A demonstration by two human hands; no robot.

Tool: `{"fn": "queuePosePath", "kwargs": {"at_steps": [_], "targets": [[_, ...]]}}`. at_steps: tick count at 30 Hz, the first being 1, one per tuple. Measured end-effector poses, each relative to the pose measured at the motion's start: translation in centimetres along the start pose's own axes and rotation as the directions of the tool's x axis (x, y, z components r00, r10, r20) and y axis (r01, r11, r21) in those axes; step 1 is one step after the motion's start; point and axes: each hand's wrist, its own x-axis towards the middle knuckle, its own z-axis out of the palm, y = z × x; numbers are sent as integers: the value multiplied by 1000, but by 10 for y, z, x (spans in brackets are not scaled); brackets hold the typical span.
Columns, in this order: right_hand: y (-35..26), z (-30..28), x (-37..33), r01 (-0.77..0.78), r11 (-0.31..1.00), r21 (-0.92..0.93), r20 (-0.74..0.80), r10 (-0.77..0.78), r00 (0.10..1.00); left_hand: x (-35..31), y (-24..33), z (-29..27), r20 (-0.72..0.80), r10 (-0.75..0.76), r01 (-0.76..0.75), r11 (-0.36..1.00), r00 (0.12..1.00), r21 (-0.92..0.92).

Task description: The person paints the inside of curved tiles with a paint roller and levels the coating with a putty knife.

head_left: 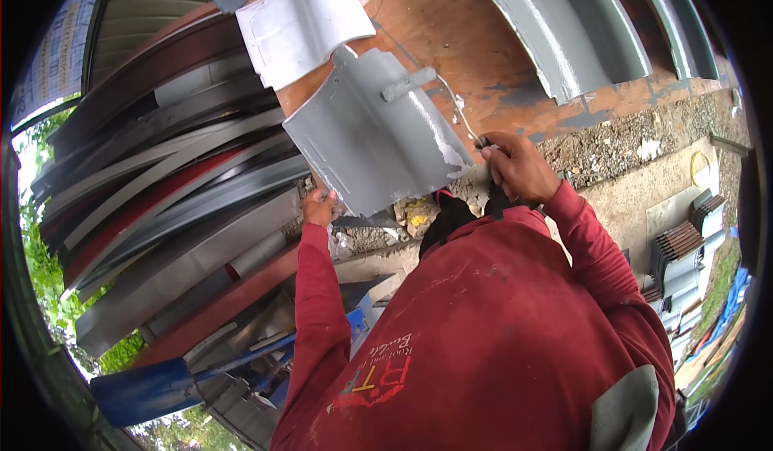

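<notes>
A curved sheet-metal piece (370,133), coated in wet grey paint, lies on a rust-brown board (459,40). My left hand (320,207) grips its near left corner. My right hand (515,165) is closed on the wire handle of a small paint roller (408,84), whose grey sleeve rests on the upper part of the piece. A white curved piece (302,20) lies just beyond it, partly overlapped. My red sleeves and shirt fill the lower middle of the view.
Grey painted curved pieces (555,24) lie at the far right of the board. Long bent metal strips in grey, red and black (161,185) are stacked on the left. Gravel (628,141), a concrete slab and stacked tiles (684,254) lie right; a blue shovel blade (141,391) lower left.
</notes>
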Motion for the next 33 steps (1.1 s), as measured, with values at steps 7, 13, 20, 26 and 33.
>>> {"fn": "queuePosePath", "kwargs": {"at_steps": [7,13,20,26,33], "targets": [[-36,17,86,101,993,64,31,-103,994,4,-5,-3,30,44,-44,999,999,30],[5,-14,21,14,995,98,128,-26,991,0,-3,-4,17,18,-17,999,1000,-29],[34,-57,-87,-235,969,72,249,211,945,0,-2,-6,-12,18,-18,1000,1000,12],[25,-41,6,82,985,154,224,-116,968,1,2,0,-67,63,-54,989,996,135],[-5,-20,67,42,981,188,174,-75,982,-4,-2,-9,-70,-4,11,995,998,98]]}}
